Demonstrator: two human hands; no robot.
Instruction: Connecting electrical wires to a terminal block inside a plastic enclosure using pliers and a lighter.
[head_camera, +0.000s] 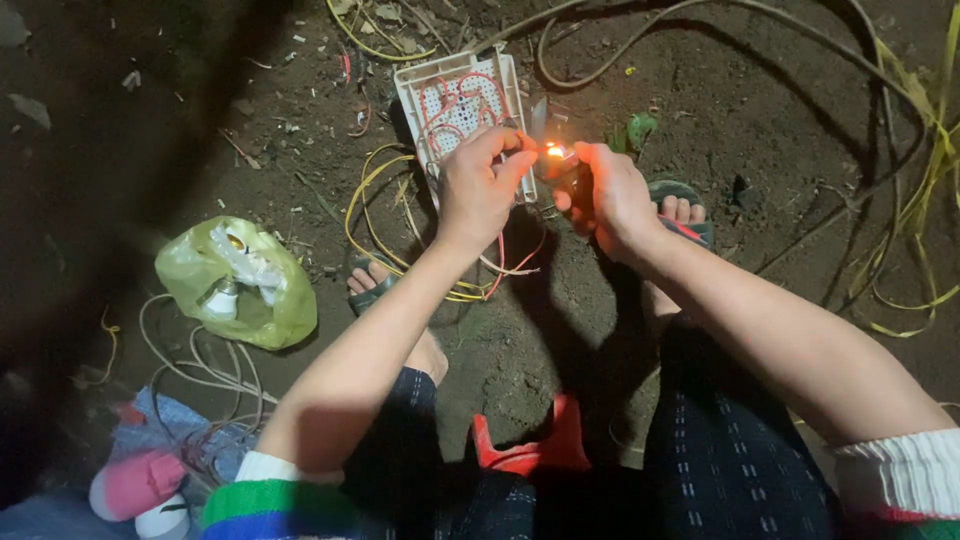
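Note:
My left hand pinches the end of a thin red wire between thumb and fingers. My right hand grips a dark lighter with a small flame burning at the wire's tip. Both hands hover just in front of a white perforated board strung with red wires, lying on the dirt. Yellow and red wires trail from the board under my left hand. My feet in sandals rest on the ground below the hands.
A yellow-green plastic bag holding bulb parts lies to the left, with white cable coiled beside it. Dark cables and yellow strips run along the top and right. A red stool edge shows between my knees. Pink and blue objects sit at bottom left.

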